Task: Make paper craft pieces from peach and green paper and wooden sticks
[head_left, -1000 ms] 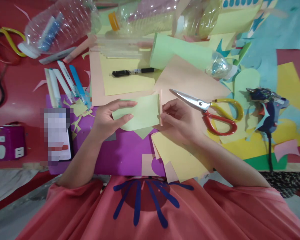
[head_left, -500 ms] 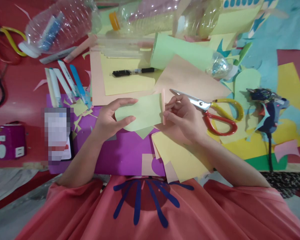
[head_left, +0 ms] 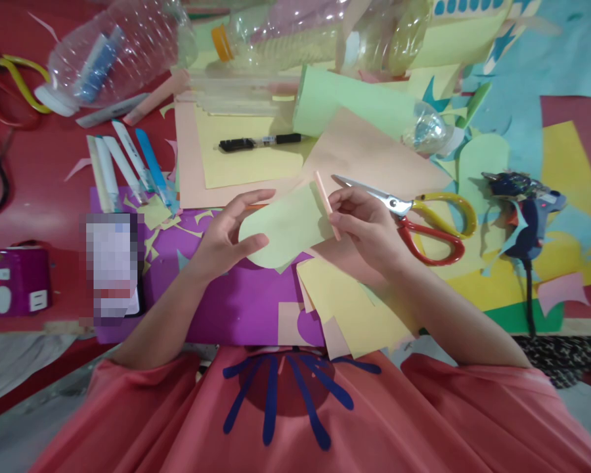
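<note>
My left hand (head_left: 225,235) pinches the rounded left end of a light green paper piece (head_left: 285,225), thumb below and fingers above. My right hand (head_left: 369,226) grips the paper's right edge together with a thin pink stick (head_left: 326,202) that lies along that edge, tilted. The paper hovers over a purple sheet (head_left: 236,295). Yellow and red scissors (head_left: 423,217) lie just right of my right hand, blades pointing left.
A black marker (head_left: 259,140) rests on yellow paper (head_left: 246,154) behind. Several pens (head_left: 128,167) lie at the left beside a phone (head_left: 113,266). Plastic bottles (head_left: 113,52) line the back. A blue glue gun (head_left: 526,217) sits at right, a purple power strip (head_left: 12,282) at far left.
Both hands have turned the green paper and pink stick clockwise and shifted them slightly right. The stick, upright before, now leans with its top to the left.
</note>
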A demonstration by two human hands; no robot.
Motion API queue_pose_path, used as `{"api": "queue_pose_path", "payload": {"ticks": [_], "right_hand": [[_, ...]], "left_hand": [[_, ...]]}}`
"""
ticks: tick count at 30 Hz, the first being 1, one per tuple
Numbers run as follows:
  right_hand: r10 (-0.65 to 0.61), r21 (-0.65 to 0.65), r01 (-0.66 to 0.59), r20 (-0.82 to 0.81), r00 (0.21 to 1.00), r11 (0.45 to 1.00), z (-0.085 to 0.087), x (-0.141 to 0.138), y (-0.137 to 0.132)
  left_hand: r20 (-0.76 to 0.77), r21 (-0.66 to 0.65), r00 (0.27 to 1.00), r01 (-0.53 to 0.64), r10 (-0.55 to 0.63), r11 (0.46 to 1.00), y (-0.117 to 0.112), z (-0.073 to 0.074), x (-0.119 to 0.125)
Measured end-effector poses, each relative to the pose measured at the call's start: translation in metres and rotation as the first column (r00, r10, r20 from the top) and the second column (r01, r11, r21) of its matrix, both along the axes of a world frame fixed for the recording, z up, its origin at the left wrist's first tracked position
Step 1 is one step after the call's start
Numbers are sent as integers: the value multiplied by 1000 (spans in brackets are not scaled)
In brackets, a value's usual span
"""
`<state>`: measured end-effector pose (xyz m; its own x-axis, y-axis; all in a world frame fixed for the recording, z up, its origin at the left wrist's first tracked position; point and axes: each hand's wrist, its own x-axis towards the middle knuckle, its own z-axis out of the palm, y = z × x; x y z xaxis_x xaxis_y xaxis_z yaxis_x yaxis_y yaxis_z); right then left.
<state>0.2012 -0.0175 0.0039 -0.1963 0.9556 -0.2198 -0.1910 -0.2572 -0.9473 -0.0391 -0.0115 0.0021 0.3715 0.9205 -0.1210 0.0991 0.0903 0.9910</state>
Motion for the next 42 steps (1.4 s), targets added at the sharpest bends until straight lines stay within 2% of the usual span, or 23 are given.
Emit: {"api": "queue_pose_path", "payload": {"ticks": [5, 10, 13, 16, 19, 23, 27, 30, 36, 42], "right_hand": [[-5, 13, 5, 8, 1000, 1000, -2, 1, 1], [32, 65, -33, 14, 999, 997, 2, -2, 1], [29, 105, -31, 21, 999, 994, 5, -3, 1], [-3, 100, 3, -1, 1000, 995, 6, -4, 1], [-65, 32, 65, -25, 998, 997, 7, -8, -1], [-62, -67, 57, -76, 995, 996, 7, -13, -5], [-69, -155, 38, -197, 978, 987, 3, -16, -7], [-94, -158, 60, -219, 971, 986, 1, -16, -7], [-97, -131, 79, -141, 985, 988, -2, -18, -8], [-65, -74, 57, -115, 991, 996, -6, -18, -9]], "left_hand": [[122, -185, 991, -25, 49, 982, 0, -2, 8], [58, -351, 989, 147, -135, 925, 5, 10, 23], [14, -394, 985, 163, -171, 905, 5, 15, 34], [-33, -336, 997, 48, -63, 941, 2, 13, 43], [-60, -220, 998, -39, 26, 975, -2, 7, 48], [-117, -11, 992, -41, 39, 999, -4, 1, 49], [-168, 147, 984, -39, 64, 988, -4, -4, 47], [-153, 145, 987, -25, 47, 989, -3, -8, 47], [0, 61, 999, -47, 47, 997, 0, -7, 45], [-42, 48, 994, -101, 103, 994, 1, -5, 43]]}}
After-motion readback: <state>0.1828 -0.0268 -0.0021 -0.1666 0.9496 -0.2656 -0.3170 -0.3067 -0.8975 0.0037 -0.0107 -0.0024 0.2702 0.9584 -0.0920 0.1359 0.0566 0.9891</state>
